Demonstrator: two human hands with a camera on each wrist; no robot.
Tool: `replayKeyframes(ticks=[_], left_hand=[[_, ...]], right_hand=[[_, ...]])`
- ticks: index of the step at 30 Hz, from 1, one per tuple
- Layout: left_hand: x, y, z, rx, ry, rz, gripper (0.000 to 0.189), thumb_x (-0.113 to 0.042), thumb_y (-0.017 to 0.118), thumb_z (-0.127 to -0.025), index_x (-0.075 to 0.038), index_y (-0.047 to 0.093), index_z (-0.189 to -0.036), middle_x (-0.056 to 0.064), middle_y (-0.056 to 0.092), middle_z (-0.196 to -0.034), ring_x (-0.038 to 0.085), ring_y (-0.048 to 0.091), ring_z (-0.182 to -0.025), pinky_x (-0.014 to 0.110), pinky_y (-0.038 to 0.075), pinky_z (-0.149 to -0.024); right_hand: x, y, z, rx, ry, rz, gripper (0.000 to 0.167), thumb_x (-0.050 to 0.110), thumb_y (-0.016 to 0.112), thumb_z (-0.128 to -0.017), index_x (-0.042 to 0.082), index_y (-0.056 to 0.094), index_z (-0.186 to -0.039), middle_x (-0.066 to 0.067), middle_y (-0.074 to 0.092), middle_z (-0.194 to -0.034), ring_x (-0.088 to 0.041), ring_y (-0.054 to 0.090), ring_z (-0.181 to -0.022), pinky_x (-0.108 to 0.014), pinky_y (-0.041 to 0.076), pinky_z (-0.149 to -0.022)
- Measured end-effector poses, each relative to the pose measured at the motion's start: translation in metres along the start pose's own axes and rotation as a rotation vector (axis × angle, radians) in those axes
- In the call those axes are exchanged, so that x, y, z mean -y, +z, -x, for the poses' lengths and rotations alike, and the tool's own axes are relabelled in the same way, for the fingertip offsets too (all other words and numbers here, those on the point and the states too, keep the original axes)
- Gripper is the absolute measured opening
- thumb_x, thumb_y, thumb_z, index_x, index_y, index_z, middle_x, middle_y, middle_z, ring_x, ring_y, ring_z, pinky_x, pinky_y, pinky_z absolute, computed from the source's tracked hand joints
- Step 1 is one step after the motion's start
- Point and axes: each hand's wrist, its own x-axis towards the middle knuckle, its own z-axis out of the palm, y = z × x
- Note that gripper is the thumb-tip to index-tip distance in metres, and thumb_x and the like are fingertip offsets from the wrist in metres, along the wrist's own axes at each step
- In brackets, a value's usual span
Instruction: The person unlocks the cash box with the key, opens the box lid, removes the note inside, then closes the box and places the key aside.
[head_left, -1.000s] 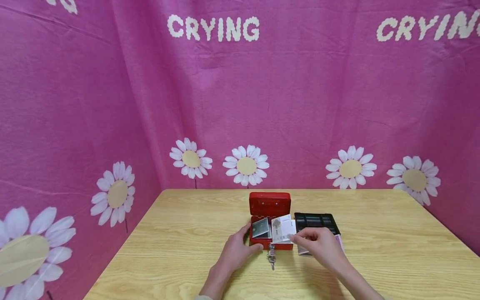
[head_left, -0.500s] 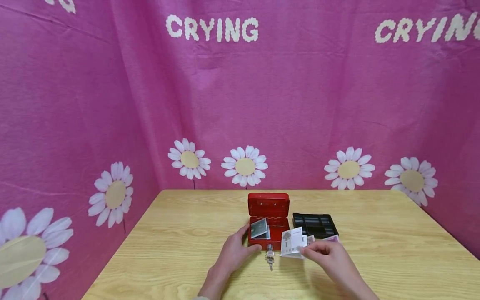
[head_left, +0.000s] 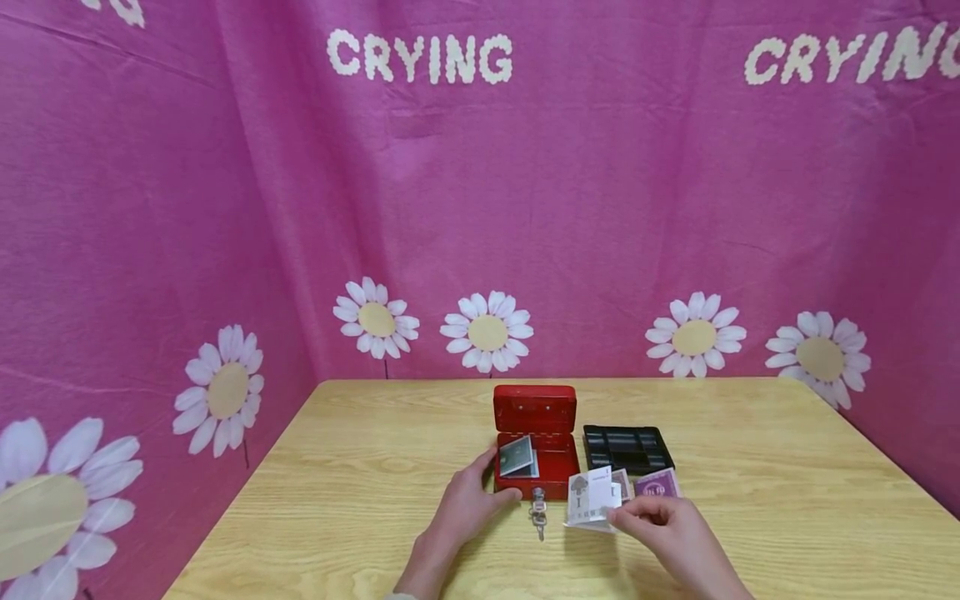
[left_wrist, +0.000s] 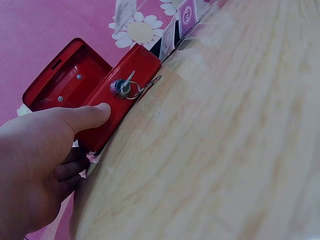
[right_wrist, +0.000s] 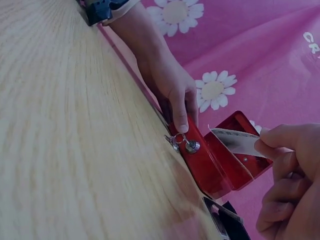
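Note:
A small red cash box point(head_left: 558, 462) stands with its lid up. My left hand point(head_left: 468, 504) grips its left end, thumb on the front face beside the lock point(left_wrist: 120, 89), from which keys point(head_left: 538, 518) hang on a ring. Inside the box, on the left, lies a folded grey-green note point(head_left: 516, 457). My right hand point(head_left: 667, 529) pinches the right edge of a pale folded banknote point(head_left: 589, 498) between thumb and index finger. This banknote is just off the box's front right corner, in front of the black tray.
A black compartment tray point(head_left: 628, 450) lies right of the cash box. Partly hidden by my right hand, a purple note point(head_left: 657, 482) lies before the tray. The wooden table point(head_left: 360, 467) meets a pink curtain point(head_left: 570, 208) with daisies at the back.
My right hand has drawn the folded banknote out from over the cash box, toward me and slightly right. More of the purple note shows. The left hand keeps its grip.

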Motion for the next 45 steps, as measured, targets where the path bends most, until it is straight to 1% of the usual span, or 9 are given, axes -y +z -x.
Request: replayKeyframes(ticks=[9,13,21,23,28,31,34,38,45], left_hand=[[0.001,0.0,0.0,0.006,-0.017,0.006,0.084,-0.031,0.082,-0.081,-0.004,0.041,-0.15,0.017,0.047,-0.152,0.037,0.043,-0.141,0.053,0.04,-0.114],[0.001,0.0,0.0,0.007,-0.025,0.0,0.085,-0.033,0.082,-0.082,-0.006,0.041,-0.151,0.015,0.046,-0.153,0.036,0.043,-0.141,0.052,0.04,-0.114],[-0.001,0.001,-0.002,0.0,-0.046,-0.002,0.085,-0.033,0.081,-0.082,-0.01,0.04,-0.152,0.012,0.046,-0.154,0.034,0.043,-0.142,0.052,0.04,-0.114],[-0.001,0.0,-0.002,0.005,-0.048,0.002,0.085,-0.033,0.082,-0.082,-0.01,0.04,-0.152,0.012,0.045,-0.154,0.035,0.042,-0.142,0.052,0.04,-0.114],[-0.002,-0.001,0.0,0.018,-0.037,0.005,0.086,-0.032,0.082,-0.082,-0.007,0.04,-0.152,0.014,0.045,-0.154,0.037,0.041,-0.142,0.054,0.039,-0.114],[-0.002,-0.001,0.0,0.016,-0.035,0.007,0.085,-0.032,0.082,-0.082,-0.008,0.04,-0.152,0.014,0.045,-0.154,0.036,0.041,-0.142,0.054,0.039,-0.114],[-0.002,-0.001,0.0,0.013,-0.037,0.008,0.085,-0.033,0.081,-0.082,-0.009,0.04,-0.152,0.013,0.045,-0.154,0.035,0.041,-0.143,0.053,0.039,-0.114],[-0.002,-0.001,0.0,0.017,-0.042,0.008,0.084,-0.033,0.081,-0.083,-0.01,0.04,-0.153,0.012,0.045,-0.154,0.035,0.041,-0.143,0.053,0.039,-0.114],[-0.002,-0.001,0.001,0.006,-0.015,0.001,0.084,-0.03,0.082,-0.082,-0.004,0.042,-0.15,0.017,0.047,-0.152,0.037,0.044,-0.14,0.053,0.04,-0.114]], right_hand=[[-0.012,-0.004,-0.004,0.025,0.047,0.026,0.03,0.038,0.074,-0.088,0.009,0.076,-0.094,-0.001,0.058,-0.084,-0.017,0.049,-0.09,-0.028,0.037,-0.068],[-0.015,-0.005,-0.005,0.03,0.047,0.047,0.029,0.037,0.074,-0.088,0.008,0.076,-0.094,0.0,0.057,-0.082,-0.017,0.048,-0.087,-0.027,0.035,-0.066],[-0.02,-0.005,-0.008,0.027,0.047,0.057,0.027,0.034,0.073,-0.089,0.007,0.076,-0.097,0.0,0.059,-0.083,-0.017,0.048,-0.085,-0.026,0.035,-0.066],[-0.023,-0.004,-0.009,0.019,0.026,0.072,0.024,0.031,0.073,-0.089,0.008,0.076,-0.095,0.001,0.059,-0.081,-0.016,0.048,-0.083,-0.025,0.035,-0.065],[-0.03,0.0,-0.01,0.007,-0.025,0.13,0.017,0.025,0.071,-0.09,0.009,0.075,-0.092,0.001,0.057,-0.077,-0.014,0.047,-0.078,-0.024,0.035,-0.063],[-0.031,0.0,-0.01,0.009,-0.021,0.15,0.016,0.026,0.07,-0.09,0.01,0.074,-0.09,0.001,0.057,-0.076,-0.014,0.047,-0.076,-0.024,0.035,-0.062],[-0.031,0.0,-0.009,0.017,-0.011,0.145,0.016,0.026,0.069,-0.09,0.01,0.072,-0.088,0.0,0.055,-0.075,-0.014,0.046,-0.074,-0.024,0.034,-0.059],[-0.032,-0.003,-0.008,0.027,0.032,0.14,0.019,0.029,0.069,-0.091,0.01,0.071,-0.089,-0.001,0.054,-0.075,-0.016,0.046,-0.075,-0.024,0.034,-0.058],[-0.034,-0.005,-0.004,0.025,0.037,0.21,0.024,0.033,0.071,-0.089,0.011,0.066,-0.082,0.0,0.049,-0.067,-0.016,0.045,-0.068,-0.024,0.031,-0.055]])
